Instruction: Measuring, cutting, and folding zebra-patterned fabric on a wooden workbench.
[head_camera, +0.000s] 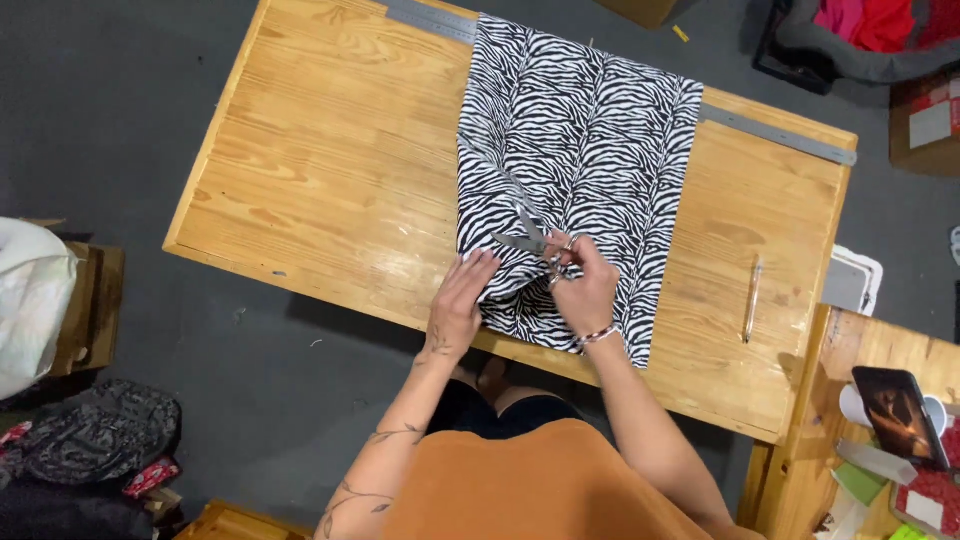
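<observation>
I see a wooden desk filling most of the view, set on a dark floor. A zebra-striped cloth lies across its middle, running from the far edge to the near edge, where its end hangs slightly over. A long metal ruler lies along the far edge, passing under the cloth and showing on both sides of it.

My left hand lies flat, fingers spread narrow, pressing the cloth down at its near left side. My right hand, just to the right of it, is closed around the handles of a pair of scissors. The blades point far-left and stand slightly apart, lying on the cloth at the end of a slit that runs on toward its left edge.

A pen-like stick lies on the bare wood, well to the right of the cloth. A second wooden surface at near right carries a dark tablet and small coloured items.
</observation>
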